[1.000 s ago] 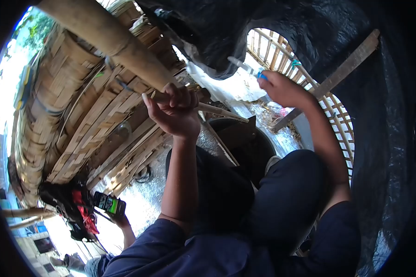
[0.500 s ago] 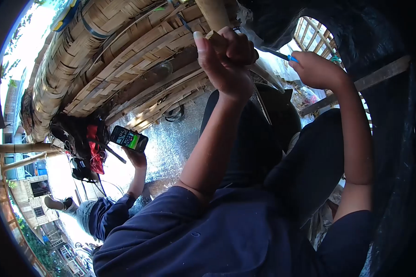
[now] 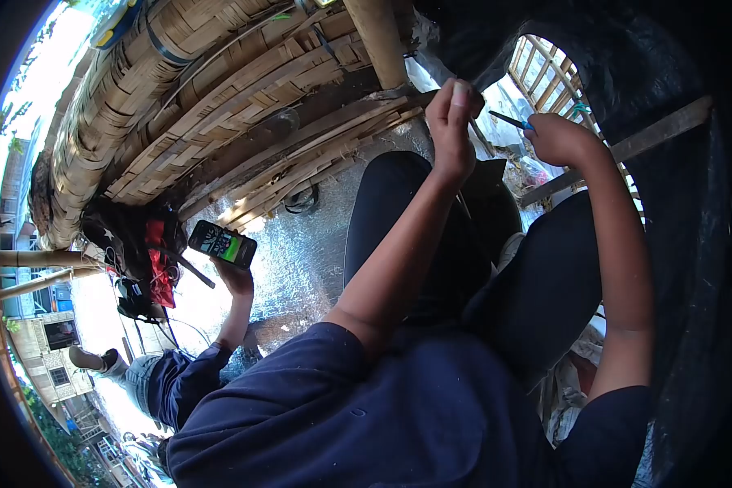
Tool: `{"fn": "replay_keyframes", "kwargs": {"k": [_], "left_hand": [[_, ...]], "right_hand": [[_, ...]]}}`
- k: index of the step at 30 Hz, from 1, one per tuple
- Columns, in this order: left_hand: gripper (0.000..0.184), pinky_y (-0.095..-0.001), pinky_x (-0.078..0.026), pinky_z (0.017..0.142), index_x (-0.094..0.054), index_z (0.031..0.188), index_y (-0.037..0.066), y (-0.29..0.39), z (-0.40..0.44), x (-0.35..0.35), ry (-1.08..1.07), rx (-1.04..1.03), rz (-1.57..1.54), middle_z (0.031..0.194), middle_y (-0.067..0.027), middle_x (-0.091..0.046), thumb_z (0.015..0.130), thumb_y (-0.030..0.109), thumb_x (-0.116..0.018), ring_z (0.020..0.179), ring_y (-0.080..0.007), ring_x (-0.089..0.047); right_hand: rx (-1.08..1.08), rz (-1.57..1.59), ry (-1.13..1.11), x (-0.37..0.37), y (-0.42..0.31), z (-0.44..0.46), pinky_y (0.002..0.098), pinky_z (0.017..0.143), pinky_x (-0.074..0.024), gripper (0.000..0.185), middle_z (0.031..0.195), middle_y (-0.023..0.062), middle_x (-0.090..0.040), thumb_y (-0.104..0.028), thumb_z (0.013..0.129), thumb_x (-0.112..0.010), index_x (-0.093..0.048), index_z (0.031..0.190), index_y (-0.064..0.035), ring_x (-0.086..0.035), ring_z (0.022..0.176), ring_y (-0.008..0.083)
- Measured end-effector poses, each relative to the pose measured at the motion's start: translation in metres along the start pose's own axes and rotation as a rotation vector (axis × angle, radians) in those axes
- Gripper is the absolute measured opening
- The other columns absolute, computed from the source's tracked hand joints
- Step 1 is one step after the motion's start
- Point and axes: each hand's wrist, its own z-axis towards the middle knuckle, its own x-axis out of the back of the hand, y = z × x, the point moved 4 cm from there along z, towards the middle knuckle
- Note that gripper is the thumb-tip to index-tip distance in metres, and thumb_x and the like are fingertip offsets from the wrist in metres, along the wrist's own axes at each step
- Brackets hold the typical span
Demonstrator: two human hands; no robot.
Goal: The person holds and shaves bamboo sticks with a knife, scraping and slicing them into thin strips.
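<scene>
My left hand [image 3: 451,134] is closed round a piece of wood or bamboo [image 3: 477,103], mostly hidden by the fist; a dark part shows at its right side. Facing it from the right, my right hand [image 3: 563,140] grips a knife [image 3: 508,119] by its blue handle. The thin dark blade points left toward my left fist, with a small gap between them. Both hands are raised beyond my bent knees.
A woven bamboo wall [image 3: 203,114] and a bamboo post [image 3: 376,45] stand at the left and top. Lower left, another person's hand [image 3: 234,281] holds a phone [image 3: 222,244] near a red and black bundle [image 3: 159,260]. Black sheeting [image 3: 667,244] and a wooden bar [image 3: 663,130] are at the right.
The view has swung left. Since half a second ago, my left hand has moved right and turned, hiding the wood's pale end. The blade now shows more clearly, apart from the fist.
</scene>
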Motion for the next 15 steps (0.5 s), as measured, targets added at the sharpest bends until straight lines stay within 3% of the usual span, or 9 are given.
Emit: {"fn": "replay_keyframes", "kwargs": {"k": [3, 11, 13, 15], "left_hand": [[0.032, -0.0263, -0.033, 0.063, -0.049, 0.077, 0.004, -0.023, -0.019, 0.004, -0.010, 0.113, 0.099, 0.070, -0.0022, -0.046, 0.094, 0.030, -0.049, 0.067, -0.0106, -0.042], [0.032, -0.0232, -0.035, 0.063, -0.052, 0.070, 0.005, -0.030, -0.033, 0.004, -0.142, 0.197, 0.171, 0.069, -0.0007, -0.054, 0.093, 0.028, -0.053, 0.066, -0.0077, -0.047], [0.028, -0.0227, -0.036, 0.061, -0.055, 0.068, 0.004, -0.031, -0.026, 0.007, -0.191, 0.131, 0.245, 0.070, -0.0012, -0.057, 0.090, 0.022, -0.057, 0.068, -0.0069, -0.050], [0.028, -0.0237, -0.040, 0.063, -0.054, 0.061, -0.001, -0.023, -0.019, 0.007, -0.130, 0.241, 0.256, 0.067, -0.0020, -0.056, 0.084, 0.011, -0.063, 0.069, -0.0085, -0.053]], "right_hand": [[-0.090, 0.093, -0.024, 0.005, -0.003, -0.015, 0.0415, 0.068, -0.0516, 0.031, 0.099, 0.0198, -0.064, -0.021, 0.096, -0.045, -0.057, 0.112, 0.0029, -0.066, 0.082, 0.0309], [-0.043, 0.019, -0.012, -0.014, 0.015, -0.005, 0.0427, 0.078, -0.0490, 0.031, 0.101, 0.0230, -0.066, -0.019, 0.092, -0.051, -0.063, 0.107, 0.0052, -0.065, 0.090, 0.0359], [-0.065, 0.040, -0.014, -0.012, 0.013, -0.012, 0.0424, 0.078, -0.0491, 0.030, 0.100, 0.0235, -0.066, -0.019, 0.091, -0.054, -0.065, 0.106, 0.0047, -0.065, 0.090, 0.0351], [-0.080, 0.023, -0.035, -0.014, 0.016, -0.012, 0.0419, 0.078, -0.0497, 0.031, 0.100, 0.0223, -0.067, -0.019, 0.088, -0.056, -0.066, 0.106, 0.0032, -0.066, 0.090, 0.0335]]}}
